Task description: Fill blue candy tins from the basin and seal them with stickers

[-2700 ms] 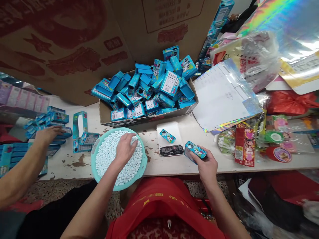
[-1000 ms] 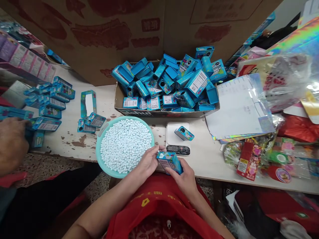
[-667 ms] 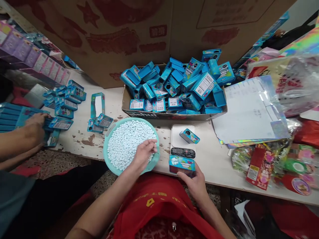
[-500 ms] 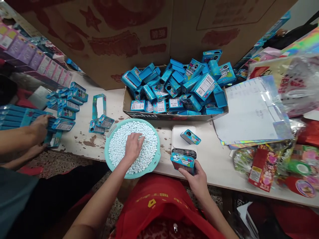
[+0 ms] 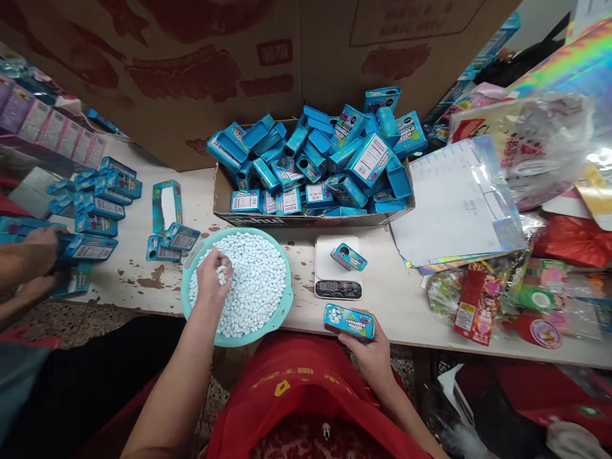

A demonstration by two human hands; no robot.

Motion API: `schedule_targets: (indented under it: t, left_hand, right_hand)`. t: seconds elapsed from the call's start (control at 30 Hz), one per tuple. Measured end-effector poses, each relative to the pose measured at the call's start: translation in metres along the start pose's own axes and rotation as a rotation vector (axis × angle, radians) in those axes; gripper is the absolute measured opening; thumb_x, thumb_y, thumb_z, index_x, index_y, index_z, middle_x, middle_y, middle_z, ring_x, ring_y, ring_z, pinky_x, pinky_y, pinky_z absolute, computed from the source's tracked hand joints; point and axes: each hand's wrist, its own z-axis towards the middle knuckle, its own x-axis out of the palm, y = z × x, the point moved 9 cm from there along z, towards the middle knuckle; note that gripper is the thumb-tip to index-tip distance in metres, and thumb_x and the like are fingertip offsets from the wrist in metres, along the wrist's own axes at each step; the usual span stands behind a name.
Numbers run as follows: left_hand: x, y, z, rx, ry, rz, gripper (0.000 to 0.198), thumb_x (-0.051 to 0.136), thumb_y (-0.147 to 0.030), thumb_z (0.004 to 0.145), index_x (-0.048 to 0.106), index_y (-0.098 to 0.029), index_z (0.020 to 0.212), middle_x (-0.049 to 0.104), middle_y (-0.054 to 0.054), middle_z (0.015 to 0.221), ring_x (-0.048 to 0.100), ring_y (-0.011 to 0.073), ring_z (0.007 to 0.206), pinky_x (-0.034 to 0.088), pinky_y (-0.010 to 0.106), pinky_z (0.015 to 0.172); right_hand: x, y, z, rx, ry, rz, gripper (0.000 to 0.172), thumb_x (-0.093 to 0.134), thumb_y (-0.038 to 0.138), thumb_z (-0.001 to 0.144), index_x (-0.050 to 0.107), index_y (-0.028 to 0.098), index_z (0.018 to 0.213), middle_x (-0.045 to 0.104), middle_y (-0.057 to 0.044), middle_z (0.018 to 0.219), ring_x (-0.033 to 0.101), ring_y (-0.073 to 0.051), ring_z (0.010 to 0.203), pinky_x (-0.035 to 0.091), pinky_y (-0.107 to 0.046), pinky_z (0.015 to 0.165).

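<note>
My left hand [image 5: 213, 274] is inside the teal bowl [image 5: 285, 305] of small white candies [image 5: 253, 287], fingers curled around a few of them. At the table's near edge my right hand [image 5: 370, 347] grips a blue candy box [image 5: 349, 320] lying on its side, its open end showing white candies. Just behind it a small white scale [image 5: 329, 255] carries another blue box [image 5: 349, 256].
A cardboard tray [image 5: 310, 220] heaped with blue boxes sits behind the scale. Another person's hands [image 5: 33, 252] work on stacked blue boxes [image 5: 102, 191] at the left. Holographic sheets [image 5: 454, 204] and candy packets [image 5: 482, 299] crowd the right. Large cartons stand behind.
My left hand left the box, dipped into the bowl, and now lifts a pinch of candies at its left side. My right hand lowered the box toward the table edge.
</note>
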Motion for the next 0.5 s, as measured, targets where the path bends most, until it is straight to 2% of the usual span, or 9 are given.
schedule_targets:
  t: [0.03, 0.1, 0.13, 0.2, 0.3, 0.4, 0.5]
  left_hand:
    - [0.0, 0.005, 0.0, -0.123, -0.006, -0.189, 0.032, 0.039, -0.034, 0.089, 0.042, -0.018, 0.062, 0.042, -0.003, 0.053, 0.035, 0.0066, 0.04, 0.028, 0.018, 0.038]
    - [0.013, 0.014, -0.006, -0.335, -0.003, -0.418, 0.034, 0.033, -0.032, 0.092, 0.04, -0.018, 0.062, 0.044, -0.002, 0.053, 0.037, 0.0055, 0.039, 0.028, 0.015, 0.035]
    - [0.024, 0.018, -0.01, -0.411, 0.01, -0.468, 0.035, 0.032, -0.032, 0.093, 0.04, -0.018, 0.062, 0.043, -0.002, 0.052, 0.036, 0.0048, 0.037, 0.025, 0.014, 0.033]
    - [0.061, 0.025, -0.021, -0.491, 0.095, -0.485, 0.034, 0.037, -0.032, 0.093, 0.039, -0.018, 0.062, 0.038, -0.005, 0.048, 0.03, 0.0034, 0.032, 0.017, 0.013, 0.029]
    - [0.138, 0.036, -0.041, -0.479, 0.284, -0.42, 0.037, 0.051, -0.037, 0.087, 0.037, -0.018, 0.058, 0.033, -0.008, 0.043, 0.021, 0.0019, 0.029, 0.009, 0.014, 0.028]
    - [0.213, 0.045, -0.057, -0.348, 0.418, -0.332, 0.04, 0.061, -0.043, 0.078, 0.039, -0.018, 0.057, 0.032, -0.008, 0.041, 0.021, 0.0014, 0.029, 0.009, 0.015, 0.03]
    - [0.259, 0.048, -0.064, -0.167, 0.446, -0.245, 0.044, 0.065, -0.05, 0.072, 0.041, -0.017, 0.055, 0.036, -0.007, 0.042, 0.025, 0.0012, 0.031, 0.011, 0.016, 0.033]
  right_hand:
    - [-0.001, -0.002, 0.001, 0.0, -0.006, 0.004, 0.044, 0.077, 0.039, 0.06, 0.06, 0.019, 0.096, 0.067, -0.004, 0.088, 0.063, -0.021, 0.078, 0.053, -0.034, 0.073]
    - [-0.002, -0.005, 0.003, 0.0, -0.012, -0.011, 0.042, 0.076, 0.04, 0.061, 0.06, 0.019, 0.095, 0.067, -0.004, 0.086, 0.062, -0.021, 0.078, 0.052, -0.034, 0.073]
    - [-0.003, -0.005, 0.004, 0.0, -0.013, -0.024, 0.041, 0.075, 0.04, 0.062, 0.06, 0.018, 0.094, 0.067, -0.004, 0.085, 0.062, -0.021, 0.077, 0.052, -0.034, 0.073]
    - [-0.004, -0.006, 0.006, 0.002, -0.02, -0.035, 0.04, 0.075, 0.041, 0.063, 0.06, 0.018, 0.092, 0.066, -0.003, 0.083, 0.061, -0.02, 0.076, 0.051, -0.033, 0.072]
    - [-0.012, -0.007, 0.007, 0.013, -0.051, -0.011, 0.039, 0.074, 0.041, 0.063, 0.059, 0.019, 0.091, 0.066, -0.003, 0.082, 0.06, -0.019, 0.072, 0.051, -0.031, 0.068]
    - [-0.027, -0.007, 0.005, 0.01, -0.11, -0.029, 0.039, 0.074, 0.041, 0.063, 0.059, 0.018, 0.09, 0.065, -0.002, 0.081, 0.058, -0.019, 0.071, 0.049, -0.03, 0.067]
    - [-0.046, -0.008, 0.001, 0.001, -0.176, -0.085, 0.039, 0.073, 0.042, 0.063, 0.059, 0.018, 0.09, 0.065, -0.003, 0.083, 0.058, -0.02, 0.073, 0.048, -0.031, 0.069]
